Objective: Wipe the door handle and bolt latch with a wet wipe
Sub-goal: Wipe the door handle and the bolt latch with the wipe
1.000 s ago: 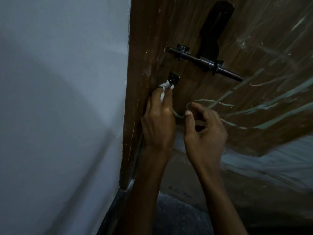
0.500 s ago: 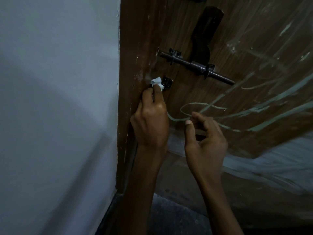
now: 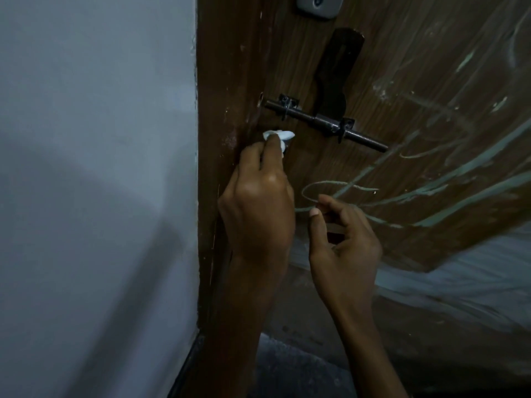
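A dark metal bolt latch (image 3: 324,123) runs slantwise across the brown wooden door (image 3: 402,81), below a dark flat handle plate (image 3: 336,73). My left hand (image 3: 258,202) pinches a crumpled white wet wipe (image 3: 277,136) and presses it against the door just below the bolt's left end, covering a small metal bracket there. My right hand (image 3: 342,239) hovers lower right of it, fingers loosely curled and apart, holding nothing, close to the door surface.
A pale wall (image 3: 94,168) fills the left side, meeting the door's edge. A grey fitting (image 3: 316,5) sits at the top of the door. Pale green scribbles (image 3: 431,193) mark the wood. A dim floor (image 3: 301,369) lies below.
My left hand has carried the wipe up and over the small bracket, which showed beside the wipe before. The view has shifted slightly; my right hand has stayed in place.
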A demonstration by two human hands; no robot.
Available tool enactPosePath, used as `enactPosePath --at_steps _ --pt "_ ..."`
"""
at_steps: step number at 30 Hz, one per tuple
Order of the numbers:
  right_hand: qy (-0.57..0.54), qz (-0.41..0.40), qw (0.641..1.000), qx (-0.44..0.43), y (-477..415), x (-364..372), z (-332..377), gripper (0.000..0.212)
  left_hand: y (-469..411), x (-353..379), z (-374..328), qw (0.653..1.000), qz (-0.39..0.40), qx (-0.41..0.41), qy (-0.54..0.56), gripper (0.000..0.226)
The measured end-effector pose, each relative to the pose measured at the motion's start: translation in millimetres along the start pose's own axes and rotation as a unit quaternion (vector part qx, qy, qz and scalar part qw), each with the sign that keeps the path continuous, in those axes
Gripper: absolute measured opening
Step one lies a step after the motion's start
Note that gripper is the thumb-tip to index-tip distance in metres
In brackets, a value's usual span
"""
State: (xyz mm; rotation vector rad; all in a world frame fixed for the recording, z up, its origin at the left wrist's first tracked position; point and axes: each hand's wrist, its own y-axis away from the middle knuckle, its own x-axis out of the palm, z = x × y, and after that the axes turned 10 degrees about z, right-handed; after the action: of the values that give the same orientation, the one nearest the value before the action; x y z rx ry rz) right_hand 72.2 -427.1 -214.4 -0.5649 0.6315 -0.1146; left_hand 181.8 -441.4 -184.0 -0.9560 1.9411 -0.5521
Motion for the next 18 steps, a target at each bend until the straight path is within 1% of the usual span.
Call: enactPosePath --at_steps 4,8,11,13,15,17,18 --pt "-0.006 -0.011 1.000 -0.007 -4.4 -6.1 1.1 0.023 -7.0 7.9 -1.8 0.999 0.040 0.015 -0.022 0.025" --pt "-0.007 -0.010 1.000 -0.006 -4.7 -8.9 1.1 0.022 -8.3 7.8 -7.8 0.991 0.074 0.064 -0.089 0.030" --pt "-0.010 -0.007 1.000 -0.005 -3.3 -10.4 0.8 0.022 -7.1 5.5 -4.0 0.982 0.081 0.100 -0.135 0.032" --pt "-0.022 -0.004 1.000 0.003 -2.3 -10.7 1.5 0.023 6.6 4.7 4.9 0.981 0.077 0.112 -0.139 0.030" --pt "-0.037 0.006 0.999 0.012 -2.4 -8.2 3.9 0.022 25.9 2.7 12.8 0.989 0.062 0.096 -0.093 0.028" --pt "-0.072 0.036 0.996 0.036 -5.1 -1.9 9.6 0.021 39.0 0.1 16.0 0.998 0.042 0.051 -0.003 0.026" --pt "-0.108 0.061 0.991 0.059 -7.4 2.7 14.1 0.022 41.8 -1.2 15.9 0.998 0.034 0.024 0.050 0.024"
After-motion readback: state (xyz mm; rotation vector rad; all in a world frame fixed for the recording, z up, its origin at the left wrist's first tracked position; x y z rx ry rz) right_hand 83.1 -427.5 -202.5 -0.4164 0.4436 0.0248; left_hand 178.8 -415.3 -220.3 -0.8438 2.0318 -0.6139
